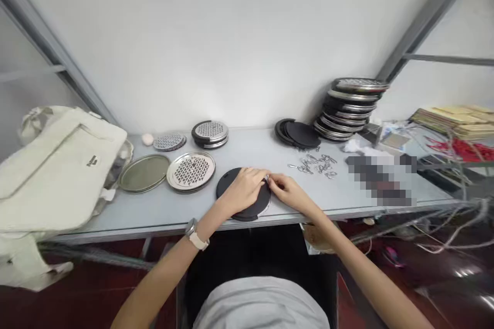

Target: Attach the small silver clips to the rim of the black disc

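A round black disc (249, 211) with a thin silver rim lies near the table's front edge. My left hand (247, 187) reaches over it, fingers drawn together, its fingertips at the disc's right rim. From the right, my right hand (283, 190) meets those fingertips in a pinch; a small silvery bit shows there, too small to name. Loose small metal clasps (314, 164) lie scattered to the right of my hands. Left of the disc sits a round silver plate with a perforated pattern (191, 170), beside a plain olive-toned round plate (144, 174).
At the back stand a small stack of patterned discs (210, 133), black discs (303, 134) and a tall leaning stack of rimmed discs (347, 110). A cream bag (57, 169) covers the left end. Red strands (466, 149) and yellowish sheets (459, 118) lie far right.
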Tool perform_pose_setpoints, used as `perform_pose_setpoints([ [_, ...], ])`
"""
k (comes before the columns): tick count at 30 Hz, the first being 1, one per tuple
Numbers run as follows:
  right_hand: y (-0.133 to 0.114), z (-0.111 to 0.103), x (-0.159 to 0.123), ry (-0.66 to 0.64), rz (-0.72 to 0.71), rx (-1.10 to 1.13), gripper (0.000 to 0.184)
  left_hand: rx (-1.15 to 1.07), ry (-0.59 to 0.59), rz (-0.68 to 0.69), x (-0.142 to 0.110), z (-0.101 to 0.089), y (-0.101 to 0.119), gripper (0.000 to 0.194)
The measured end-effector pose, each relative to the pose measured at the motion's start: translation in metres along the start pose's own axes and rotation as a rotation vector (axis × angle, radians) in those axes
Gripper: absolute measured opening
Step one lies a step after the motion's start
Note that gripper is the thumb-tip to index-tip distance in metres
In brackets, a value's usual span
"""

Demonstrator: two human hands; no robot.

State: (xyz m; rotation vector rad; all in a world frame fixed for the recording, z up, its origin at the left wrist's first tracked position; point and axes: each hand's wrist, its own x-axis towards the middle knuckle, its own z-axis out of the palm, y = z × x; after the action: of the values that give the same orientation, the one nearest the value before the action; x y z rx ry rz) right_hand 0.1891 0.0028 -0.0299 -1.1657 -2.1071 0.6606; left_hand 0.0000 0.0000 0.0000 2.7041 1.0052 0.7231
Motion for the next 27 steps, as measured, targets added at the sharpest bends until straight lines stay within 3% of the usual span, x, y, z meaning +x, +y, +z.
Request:
perform_pose_setpoints([
  [27, -0.0047, -0.0003, 0.0002, 0.038, 0.065, 0.074, 0.029, 0.002, -0.002, 0.001, 0.0012, 0.0001, -0.0001, 0.028],
])
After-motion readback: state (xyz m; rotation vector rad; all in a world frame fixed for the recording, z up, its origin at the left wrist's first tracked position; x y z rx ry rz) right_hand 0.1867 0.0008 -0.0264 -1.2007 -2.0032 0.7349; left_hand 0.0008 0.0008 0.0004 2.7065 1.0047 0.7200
